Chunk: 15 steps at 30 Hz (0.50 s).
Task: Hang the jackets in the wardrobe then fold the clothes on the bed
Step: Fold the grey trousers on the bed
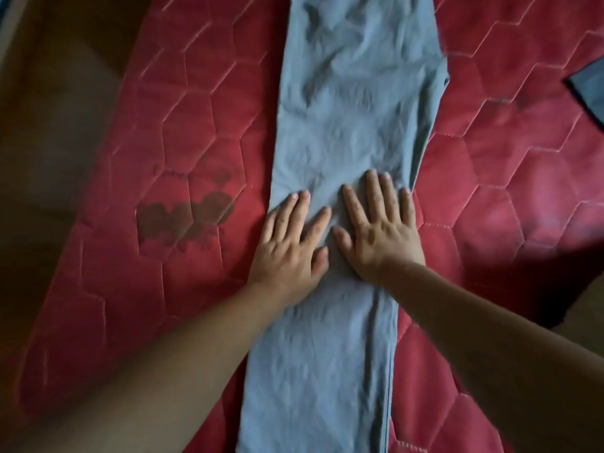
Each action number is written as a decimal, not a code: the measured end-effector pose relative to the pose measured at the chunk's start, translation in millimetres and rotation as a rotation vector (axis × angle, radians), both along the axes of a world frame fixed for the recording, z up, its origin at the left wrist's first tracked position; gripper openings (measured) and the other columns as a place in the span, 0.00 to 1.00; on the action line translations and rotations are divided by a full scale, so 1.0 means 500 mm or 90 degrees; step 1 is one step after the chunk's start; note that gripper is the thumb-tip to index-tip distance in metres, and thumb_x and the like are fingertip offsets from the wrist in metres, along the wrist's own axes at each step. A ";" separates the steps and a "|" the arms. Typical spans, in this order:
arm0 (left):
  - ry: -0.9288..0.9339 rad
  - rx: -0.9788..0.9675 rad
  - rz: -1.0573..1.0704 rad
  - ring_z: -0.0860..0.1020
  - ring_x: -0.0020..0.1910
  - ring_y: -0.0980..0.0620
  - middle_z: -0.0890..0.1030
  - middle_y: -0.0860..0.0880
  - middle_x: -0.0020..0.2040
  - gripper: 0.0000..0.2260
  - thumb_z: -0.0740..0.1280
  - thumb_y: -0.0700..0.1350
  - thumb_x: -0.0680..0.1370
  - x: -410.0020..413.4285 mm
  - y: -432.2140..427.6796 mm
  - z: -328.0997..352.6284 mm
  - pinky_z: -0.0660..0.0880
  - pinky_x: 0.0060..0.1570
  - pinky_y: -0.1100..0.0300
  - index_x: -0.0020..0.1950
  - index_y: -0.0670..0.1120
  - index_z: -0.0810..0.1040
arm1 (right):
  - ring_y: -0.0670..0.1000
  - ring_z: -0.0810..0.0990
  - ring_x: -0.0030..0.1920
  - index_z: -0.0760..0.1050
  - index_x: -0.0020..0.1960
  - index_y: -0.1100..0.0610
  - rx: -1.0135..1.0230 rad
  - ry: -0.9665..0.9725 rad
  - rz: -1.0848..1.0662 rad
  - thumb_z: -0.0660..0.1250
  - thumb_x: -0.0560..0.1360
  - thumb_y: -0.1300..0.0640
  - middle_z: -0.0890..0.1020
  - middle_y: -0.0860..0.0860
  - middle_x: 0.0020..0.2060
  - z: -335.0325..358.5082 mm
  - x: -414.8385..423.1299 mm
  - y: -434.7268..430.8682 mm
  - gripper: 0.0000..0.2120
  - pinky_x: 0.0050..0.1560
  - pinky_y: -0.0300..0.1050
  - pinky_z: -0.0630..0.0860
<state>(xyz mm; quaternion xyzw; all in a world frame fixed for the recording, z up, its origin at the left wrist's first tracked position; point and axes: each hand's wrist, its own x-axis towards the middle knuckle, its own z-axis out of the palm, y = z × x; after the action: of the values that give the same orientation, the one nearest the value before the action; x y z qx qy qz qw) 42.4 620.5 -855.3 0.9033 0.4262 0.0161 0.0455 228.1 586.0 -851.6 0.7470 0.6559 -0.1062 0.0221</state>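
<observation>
- Two bare forearms reach in from the near edge. The left arm [157, 361] comes from the near left and the right arm [510, 341] from the near right.
- Between them, the near end of a long grey garment [313, 371] lies flat on the bed [510, 191]. A stitched seam runs along the garment's right edge. It stretches straight away from the person, down the middle of the view.
- The left hand [291, 243] lies palm down on the garment's left edge, fingers straight and slightly spread, gripping nothing. Its outer side reaches over onto the red cover.
- The right hand [382, 230] lies just beside it, also palm down and flat on the cloth, fingers straight and holding nothing. The two thumbs are close together but do not touch.
- Beyond the hands the garment widens and is creased, and its far end runs out of the top of the view.
- The bed cover is red, quilted in a pattern of six-sided shapes.
- A dark blotchy stain [186, 220] marks the cover to the left of the hands.
- At the far right edge, a corner of another dark grey-blue cloth [588, 89] lies on the bed, well apart from the long garment.
- A brown floor [49, 125] shows along the left side of the bed, dim and blurred.
</observation>
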 end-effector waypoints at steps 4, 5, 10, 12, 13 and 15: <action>-0.023 -0.044 0.024 0.72 0.67 0.40 0.72 0.44 0.70 0.21 0.65 0.56 0.72 0.027 0.071 0.031 0.68 0.60 0.46 0.64 0.52 0.76 | 0.64 0.71 0.66 0.74 0.63 0.52 0.076 0.026 -0.033 0.58 0.77 0.41 0.72 0.58 0.66 0.045 0.018 0.061 0.21 0.62 0.62 0.66; -0.048 -0.021 0.022 0.74 0.63 0.39 0.73 0.44 0.67 0.19 0.64 0.54 0.72 0.046 0.113 0.034 0.69 0.58 0.46 0.61 0.51 0.76 | 0.63 0.73 0.62 0.74 0.60 0.53 0.128 0.023 -0.030 0.59 0.75 0.43 0.73 0.57 0.63 0.047 0.033 0.092 0.19 0.59 0.61 0.67; -0.012 0.006 0.102 0.52 0.81 0.42 0.54 0.42 0.82 0.30 0.56 0.55 0.79 0.159 0.312 0.002 0.52 0.77 0.41 0.81 0.52 0.59 | 0.60 0.47 0.81 0.56 0.81 0.50 0.104 -0.032 -0.017 0.52 0.80 0.38 0.53 0.57 0.81 0.009 0.112 0.269 0.32 0.78 0.66 0.43; 0.030 0.017 0.109 0.49 0.82 0.44 0.52 0.43 0.83 0.30 0.53 0.58 0.79 0.169 0.321 -0.030 0.48 0.77 0.40 0.82 0.55 0.55 | 0.58 0.41 0.81 0.48 0.82 0.45 0.057 -0.036 -0.040 0.43 0.79 0.30 0.47 0.54 0.82 -0.027 0.132 0.291 0.35 0.78 0.64 0.38; 0.030 0.024 0.109 0.51 0.81 0.44 0.54 0.44 0.82 0.30 0.53 0.59 0.79 0.168 0.325 -0.034 0.49 0.77 0.40 0.81 0.56 0.57 | 0.58 0.41 0.81 0.47 0.82 0.43 0.048 -0.039 -0.051 0.40 0.78 0.28 0.47 0.54 0.82 -0.037 0.136 0.294 0.36 0.78 0.63 0.38; 0.027 0.017 0.104 0.61 0.77 0.43 0.64 0.46 0.79 0.27 0.55 0.59 0.76 0.163 0.343 -0.018 0.58 0.72 0.42 0.76 0.58 0.67 | 0.59 0.45 0.81 0.50 0.81 0.41 0.022 -0.042 -0.052 0.40 0.77 0.27 0.50 0.54 0.82 -0.032 0.132 0.299 0.36 0.78 0.64 0.42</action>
<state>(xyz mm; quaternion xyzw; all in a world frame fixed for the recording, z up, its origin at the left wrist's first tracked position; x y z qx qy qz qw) 124.1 792.1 -864.3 0.8661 0.4992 0.0065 0.0230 294.0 735.3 -867.4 0.7767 0.6252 -0.0712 0.0265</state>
